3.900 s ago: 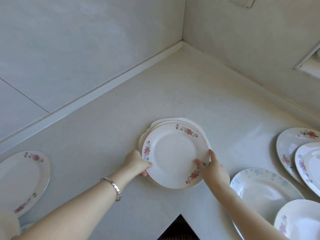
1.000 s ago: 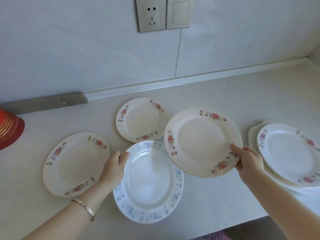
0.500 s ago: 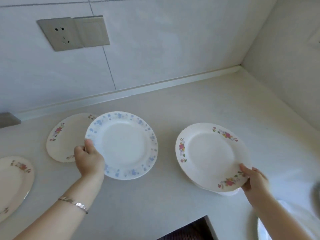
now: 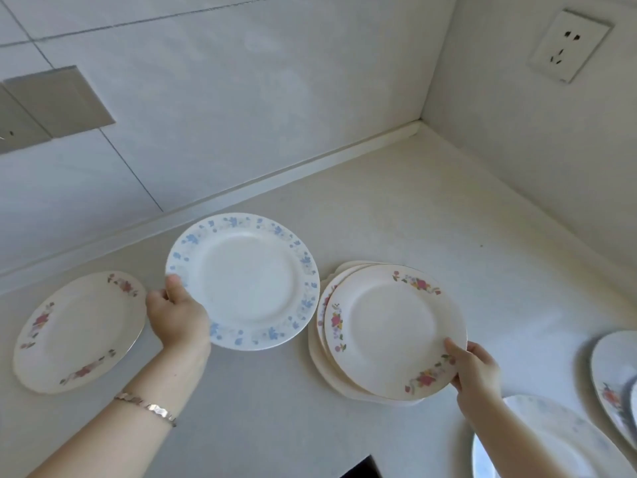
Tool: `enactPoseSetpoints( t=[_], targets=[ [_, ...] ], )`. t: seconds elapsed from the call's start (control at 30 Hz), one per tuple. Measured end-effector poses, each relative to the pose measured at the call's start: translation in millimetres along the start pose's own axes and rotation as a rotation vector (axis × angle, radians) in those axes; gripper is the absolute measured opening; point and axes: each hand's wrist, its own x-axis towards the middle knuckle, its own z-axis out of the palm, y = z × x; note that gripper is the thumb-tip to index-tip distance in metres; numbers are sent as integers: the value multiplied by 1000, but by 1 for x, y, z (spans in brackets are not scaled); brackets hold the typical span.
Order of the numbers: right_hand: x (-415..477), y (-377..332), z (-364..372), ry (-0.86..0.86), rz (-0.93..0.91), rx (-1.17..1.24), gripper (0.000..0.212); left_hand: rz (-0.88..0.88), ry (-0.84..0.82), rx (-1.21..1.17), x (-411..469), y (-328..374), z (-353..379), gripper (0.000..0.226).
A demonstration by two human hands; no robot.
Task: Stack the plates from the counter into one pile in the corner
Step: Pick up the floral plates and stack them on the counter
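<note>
My left hand grips the left rim of a white plate with a blue flower border, held above the counter. My right hand pinches the near right rim of a cream plate with red flowers, which lies on top of a pile of several cream plates on the counter. The pile sits near the counter's middle, some way short of the wall corner. The two held plates are almost side by side, edges close together.
A single red-flower plate lies flat at the left. More plates lie at the right: a blue-patterned one under my right forearm and a floral one at the frame edge. Wall sockets sit above the counter.
The blue-bordered plate in my left hand has moved right, closer to the pile. My right hand still holds the red-flower plate on the pile. The view has swung right toward the corner.
</note>
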Motion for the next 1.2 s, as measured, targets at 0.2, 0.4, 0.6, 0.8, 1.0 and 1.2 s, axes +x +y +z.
enactPoseSetpoints(
  t=[0.2,0.4,0.6,0.8,1.0,1.2],
  targets=[
    [-3,9,2,140,-301,-456,21,11,-80,26,4,5,18,40],
    [4,18,2,189,-353,-750,37,36,-112,13,-2,1,27,39],
    [7,22,8,56,-369,-794,59,17,-103,16,-5,-4,25,40],
    [3,23,40,37,-288,-706,65,19,-95,28,-5,-6,22,39],
    [-12,14,42,113,-639,-810,57,24,-171,39,-13,-11,27,40],
    [-28,-13,59,-144,-413,-566,55,-46,-407,56,-39,-29,59,35]
  ],
)
